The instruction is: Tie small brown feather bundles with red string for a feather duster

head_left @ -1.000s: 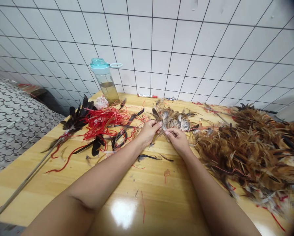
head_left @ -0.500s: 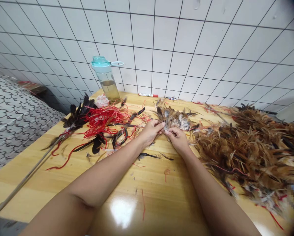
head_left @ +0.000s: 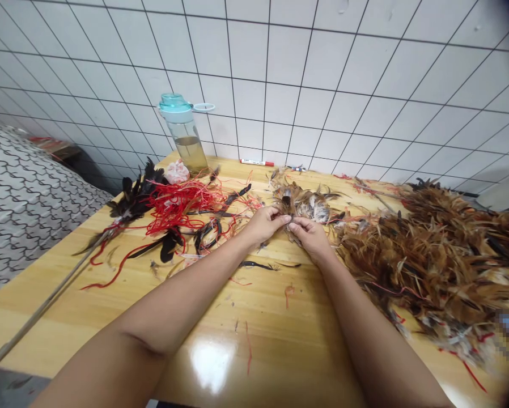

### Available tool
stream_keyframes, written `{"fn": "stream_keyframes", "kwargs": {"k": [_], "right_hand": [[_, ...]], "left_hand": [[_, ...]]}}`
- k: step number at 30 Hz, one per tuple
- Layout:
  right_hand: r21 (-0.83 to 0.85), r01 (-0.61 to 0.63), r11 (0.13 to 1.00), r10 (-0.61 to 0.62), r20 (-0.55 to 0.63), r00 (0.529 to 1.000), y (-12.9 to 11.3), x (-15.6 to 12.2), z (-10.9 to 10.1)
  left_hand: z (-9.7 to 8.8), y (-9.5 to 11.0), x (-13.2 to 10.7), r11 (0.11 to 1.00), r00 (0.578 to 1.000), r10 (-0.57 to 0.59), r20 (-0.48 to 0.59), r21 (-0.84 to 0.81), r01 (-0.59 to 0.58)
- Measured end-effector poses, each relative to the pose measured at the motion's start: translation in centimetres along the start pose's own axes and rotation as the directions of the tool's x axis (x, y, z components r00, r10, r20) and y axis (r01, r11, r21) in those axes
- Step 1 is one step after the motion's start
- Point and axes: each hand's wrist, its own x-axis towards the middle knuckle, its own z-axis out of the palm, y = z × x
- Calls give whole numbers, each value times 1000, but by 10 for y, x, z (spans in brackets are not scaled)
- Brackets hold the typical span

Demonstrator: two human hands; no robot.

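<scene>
My left hand (head_left: 266,225) and my right hand (head_left: 309,235) meet over the wooden table (head_left: 280,328), thumbs and fingertips pinched close together. Between them is a small brown feather (head_left: 287,199), its base hidden by the fingertips; both hands seem to grip it. Just behind the fingers lies a small heap of brown and grey-white feathers (head_left: 318,207). To the left is a tangle of red string (head_left: 173,204), mixed with loose black feathers (head_left: 168,247).
A large pile of brown feathers (head_left: 420,255) covers the table's right side. At left lies a stick (head_left: 46,311) with black feathers (head_left: 133,192) tied on its end. A water bottle (head_left: 189,144) and a red-capped marker (head_left: 257,162) stand and lie near the tiled wall (head_left: 246,73).
My fingertips have drawn closer together, and the feather between them now points up more plainly. My right hand has shifted slightly. The piles have stayed put.
</scene>
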Motion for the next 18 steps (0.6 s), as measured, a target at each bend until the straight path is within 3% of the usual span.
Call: {"fn": "stream_keyframes", "kwargs": {"k": [7, 18], "right_hand": [[-197, 156, 968, -149, 50, 988, 0, 1, -1], [-198, 185, 963, -171, 84, 982, 7, 4, -1]], "left_hand": [[4, -1, 0, 992, 994, 109, -7, 66, -109], [9, 4, -3, 991, 996, 81, 44, -106, -76]]}}
